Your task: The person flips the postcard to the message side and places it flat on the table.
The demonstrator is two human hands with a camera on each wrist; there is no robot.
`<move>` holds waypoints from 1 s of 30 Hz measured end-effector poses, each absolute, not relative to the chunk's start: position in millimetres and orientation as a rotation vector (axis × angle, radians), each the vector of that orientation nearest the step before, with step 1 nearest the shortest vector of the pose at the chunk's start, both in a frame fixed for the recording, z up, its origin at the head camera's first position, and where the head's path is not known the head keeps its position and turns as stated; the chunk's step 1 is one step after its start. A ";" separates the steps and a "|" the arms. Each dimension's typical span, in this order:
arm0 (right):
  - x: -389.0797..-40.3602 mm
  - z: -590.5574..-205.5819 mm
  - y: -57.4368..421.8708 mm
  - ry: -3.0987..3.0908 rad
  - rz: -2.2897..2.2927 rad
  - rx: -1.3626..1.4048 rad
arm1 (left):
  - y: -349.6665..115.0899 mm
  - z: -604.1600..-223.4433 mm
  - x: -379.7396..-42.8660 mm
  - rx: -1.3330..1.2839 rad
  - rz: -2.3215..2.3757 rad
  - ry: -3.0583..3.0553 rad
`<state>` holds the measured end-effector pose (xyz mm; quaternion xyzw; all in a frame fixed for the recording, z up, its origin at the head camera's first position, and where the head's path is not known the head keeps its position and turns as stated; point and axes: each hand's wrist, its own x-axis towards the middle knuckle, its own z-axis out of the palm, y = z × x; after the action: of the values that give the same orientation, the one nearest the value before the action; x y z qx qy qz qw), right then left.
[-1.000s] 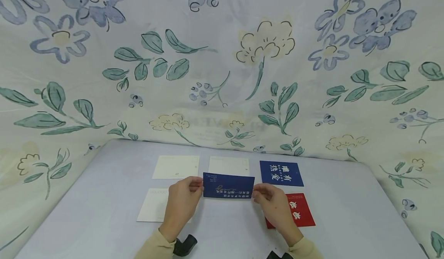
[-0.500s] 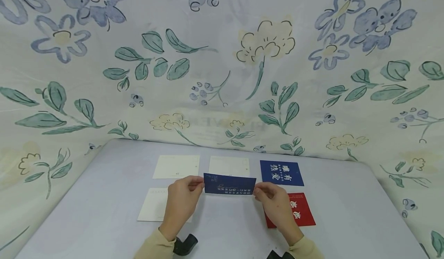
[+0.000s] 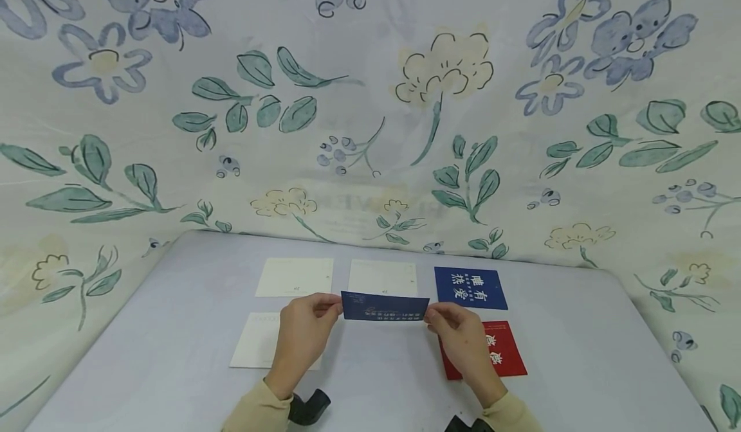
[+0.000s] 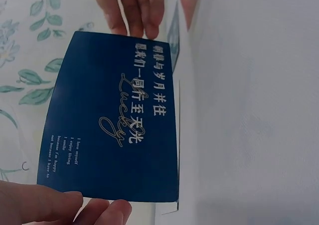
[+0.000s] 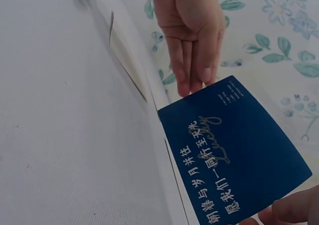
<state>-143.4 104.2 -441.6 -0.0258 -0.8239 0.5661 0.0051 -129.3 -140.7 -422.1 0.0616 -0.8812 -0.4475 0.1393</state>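
One navy "Lucky" card (image 3: 384, 306), raised above the bench (image 3: 379, 374); opposite ends pinched by my left hand (image 3: 303, 329) and my right hand (image 3: 461, 337). Step, I judge: displaying its printed face. Next move: calls for light, matched grips.

Diffuse, even light brightens my head view; a soft shadow falls beside my left grip (image 3: 302, 339) on the bench (image 3: 585, 355); my wrist views are dimmer, greyer; the blue card's (image 4: 109, 100) large lettering stays legible there.
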 end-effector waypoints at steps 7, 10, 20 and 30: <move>-143.2 -442.3 103.6 -2.562 1.767 -0.095 | -141.2 -420.9 -130.1 0.206 -1.327 -2.556; -143.8 -442.8 104.3 -2.552 1.784 -0.094 | -141.5 -421.0 -129.9 0.204 -1.349 -2.551; -145.7 -444.0 105.7 -2.541 1.839 -0.091 | -143.4 -420.1 -129.0 0.215 -1.437 -2.523; -145.7 -444.3 106.7 -2.527 1.892 -0.102 | -143.3 -420.0 -129.2 0.229 -1.453 -2.525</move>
<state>-145.7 106.7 -444.3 -0.0324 -0.8001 0.5990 -0.0081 -129.2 -143.3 -420.0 0.0778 -0.8588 -0.4944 0.1095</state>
